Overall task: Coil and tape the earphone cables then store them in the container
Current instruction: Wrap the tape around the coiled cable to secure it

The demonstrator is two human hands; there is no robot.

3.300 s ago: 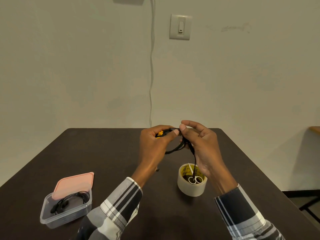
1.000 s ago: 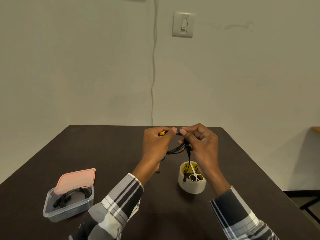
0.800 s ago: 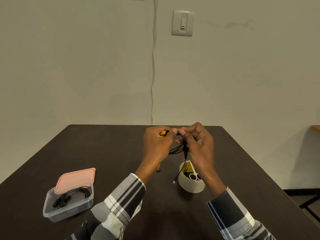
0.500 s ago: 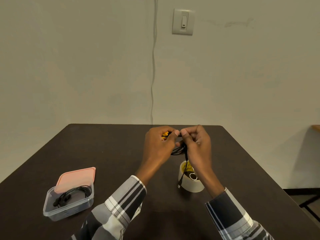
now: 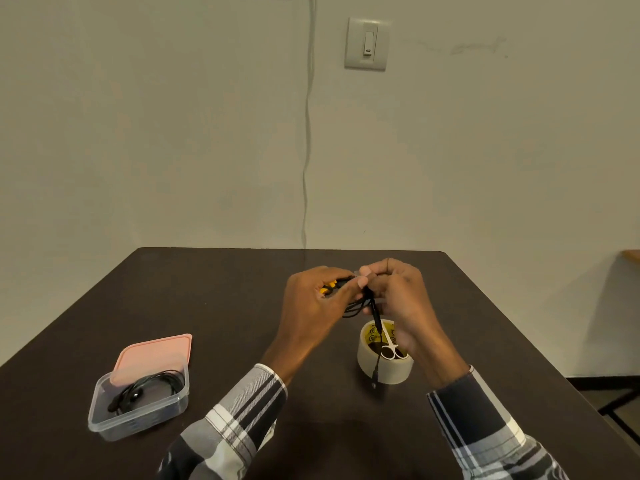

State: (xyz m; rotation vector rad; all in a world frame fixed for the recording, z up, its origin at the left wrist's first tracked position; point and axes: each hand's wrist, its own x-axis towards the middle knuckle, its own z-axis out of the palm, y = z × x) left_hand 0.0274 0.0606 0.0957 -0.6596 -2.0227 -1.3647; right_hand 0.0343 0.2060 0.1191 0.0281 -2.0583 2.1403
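Note:
Both hands are raised over the middle of the dark table (image 5: 221,306). My left hand (image 5: 311,306) grips a coiled black earphone cable (image 5: 356,304) with orange earbuds (image 5: 327,287) showing between its fingers. My right hand (image 5: 398,296) pinches the same coil at its top; a loose cable end (image 5: 377,344) hangs down over the tape roll (image 5: 384,367). A clear plastic container (image 5: 138,405) at the left holds another black earphone (image 5: 145,388).
A pink lid (image 5: 156,351) leans on the container's far rim. Small white-handled scissors (image 5: 389,349) stand inside the tape roll. The table's right edge runs close to a chair frame (image 5: 620,403). A switch and a thin wire are on the wall behind.
The hands stayed together on the coil. The hanging cable end has swung slightly and now lies in front of the tape roll; my right fingers shifted on the top of the coil.

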